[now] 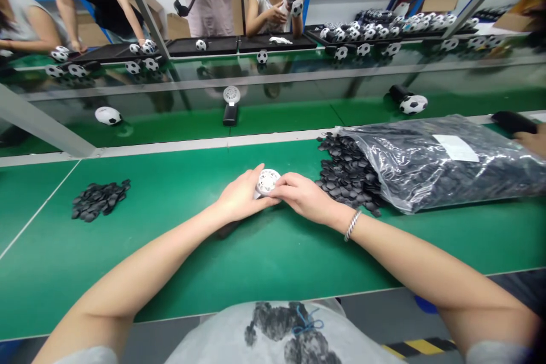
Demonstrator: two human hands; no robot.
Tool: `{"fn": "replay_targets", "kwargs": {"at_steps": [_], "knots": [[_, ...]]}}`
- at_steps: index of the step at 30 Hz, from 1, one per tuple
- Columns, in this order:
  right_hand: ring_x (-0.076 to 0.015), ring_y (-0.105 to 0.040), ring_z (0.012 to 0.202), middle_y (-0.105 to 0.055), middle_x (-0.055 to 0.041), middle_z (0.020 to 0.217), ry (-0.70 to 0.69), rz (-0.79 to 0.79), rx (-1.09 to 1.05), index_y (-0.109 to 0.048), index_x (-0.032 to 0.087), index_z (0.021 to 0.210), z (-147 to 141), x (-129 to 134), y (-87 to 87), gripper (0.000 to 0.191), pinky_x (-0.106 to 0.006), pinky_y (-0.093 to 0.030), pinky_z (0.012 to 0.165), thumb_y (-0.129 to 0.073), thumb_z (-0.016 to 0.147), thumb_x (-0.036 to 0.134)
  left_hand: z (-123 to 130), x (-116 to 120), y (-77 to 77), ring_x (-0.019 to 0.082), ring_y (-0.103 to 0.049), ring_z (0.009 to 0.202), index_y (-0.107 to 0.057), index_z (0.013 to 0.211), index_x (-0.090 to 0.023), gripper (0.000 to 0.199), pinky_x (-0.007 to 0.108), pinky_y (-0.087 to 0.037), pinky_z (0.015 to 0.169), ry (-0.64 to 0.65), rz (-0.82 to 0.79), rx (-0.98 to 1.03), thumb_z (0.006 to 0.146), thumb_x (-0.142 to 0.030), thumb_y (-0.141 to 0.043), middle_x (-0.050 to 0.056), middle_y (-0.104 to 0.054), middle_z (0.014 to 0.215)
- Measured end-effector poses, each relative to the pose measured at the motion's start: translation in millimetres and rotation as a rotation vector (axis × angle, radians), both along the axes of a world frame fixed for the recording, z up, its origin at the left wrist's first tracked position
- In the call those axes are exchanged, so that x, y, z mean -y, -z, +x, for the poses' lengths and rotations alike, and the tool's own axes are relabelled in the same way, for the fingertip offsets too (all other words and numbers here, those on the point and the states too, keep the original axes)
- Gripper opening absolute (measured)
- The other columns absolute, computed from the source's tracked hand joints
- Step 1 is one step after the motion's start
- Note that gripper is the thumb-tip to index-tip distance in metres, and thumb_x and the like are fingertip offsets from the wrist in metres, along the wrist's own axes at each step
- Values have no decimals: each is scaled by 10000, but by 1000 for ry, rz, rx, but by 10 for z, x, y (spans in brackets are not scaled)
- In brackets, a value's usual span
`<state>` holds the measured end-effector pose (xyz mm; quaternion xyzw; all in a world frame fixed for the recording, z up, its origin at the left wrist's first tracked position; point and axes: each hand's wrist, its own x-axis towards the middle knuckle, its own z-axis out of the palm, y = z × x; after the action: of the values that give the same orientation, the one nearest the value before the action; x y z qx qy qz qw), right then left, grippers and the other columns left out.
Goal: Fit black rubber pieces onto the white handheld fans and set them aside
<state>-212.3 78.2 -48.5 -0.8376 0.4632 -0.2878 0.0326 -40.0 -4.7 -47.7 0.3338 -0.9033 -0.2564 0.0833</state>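
My left hand (pixel 239 196) is curled around a white round piece (pixel 268 181), steadying it over the middle of the worktop (pixel 179 273), while my right hand (pixel 305 199) is narrowed, fingertips at the piece's right edge; I cannot tell whether they grip it or only touch it. The near edge of the worktop runs just in front of my body, and a pale strip (pixel 191 147) bounds the far side, with the shiny green belt (pixel 170 125) beyond. Smooth green surface gives my left arm room as far as a small heap of flat, dark chips (pixel 100 201); on the right I have less, since a bulging clear plastic bag (pixel 426 182) lies there. The piece's face is pierced with openings. The bag, glossy and wrinkled, bears a white label (pixel 455 148) and is full of dark chips, more of them spread loose (pixel 347 173) at its left end, near my right hand.
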Motion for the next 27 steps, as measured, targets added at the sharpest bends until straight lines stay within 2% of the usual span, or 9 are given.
{"fn": "replay_targets", "kwargs": {"at_steps": [4,7,10,15,18,21,23,27], "knots": [[-153,-521,818,-573,-57,861,50,31,122,-552,178,924,-30,51,-13,125,-296,-453,738,-481,844,243,-4,20,3,299,-475,1104,-347,1298,-188,723,365,-402,877,9,8,-14,706,-562,-522,112,-465,1257],[-198,-493,993,-538,-99,1032,118,58,194,-503,173,1011,-66,67,4,279,-352,-444,846,-568,786,325,-1,32,-5,291,-496,1074,-366,1282,-207,680,352,-419,842,29,19,-30,713,-544,-525,97,-484,1237],[-209,-448,1106,-483,-110,1180,112,144,218,-434,181,1136,-72,74,52,393,-376,-421,913,-552,797,339,1,35,-25,283,-517,1036,-371,1274,-205,661,341,-427,813,48,19,-38,726,-546,-509,95,-510,1203],[-199,-495,1039,-528,-99,1118,136,236,271,-449,165,1120,-53,92,62,386,-357,-455,861,-565,785,318,-12,13,-85,247,-565,918,-422,1211,-238,546,312,-443,724,72,-10,-5,747,-517,-491,54,-584,1069],[-173,-534,960,-559,-84,1052,186,292,327,-488,161,1070,-192,86,-20,333,-306,-482,776,-559,786,318,-19,6,-109,260,-534,998,-391,1243,-238,590,333,-429,793,97,-76,58,719,-466,-535,54,-560,1134],[-142,-551,826,-584,-57,925,292,314,222,-584,162,916,-438,17,-96,192,-269,-471,703,-553,791,305,-22,27,-108,279,-473,1095,-338,1299,-210,648,357,-392,878,123,-125,127,702,-358,-542,76,-497,1231],[-132,-542,758,-586,-46,839,342,339,84,-622,162,819,-571,-60,-101,139,-267,-454,699,-557,791,281,-25,51,-105,272,-474,1081,-313,1321,-214,662,352,-395,865,147,-145,143,692,-255,-514,79,-498,1216],[-148,-543,805,-593,-52,839,329,399,-96,-649,174,884,-627,-166,-19,161,-264,-435,755,-553,798,271,-31,84,-120,256,-498,1000,-274,1344,-252,702,349,-404,794,194,-195,166,676,-130,-451,75,-534,1107]]}}
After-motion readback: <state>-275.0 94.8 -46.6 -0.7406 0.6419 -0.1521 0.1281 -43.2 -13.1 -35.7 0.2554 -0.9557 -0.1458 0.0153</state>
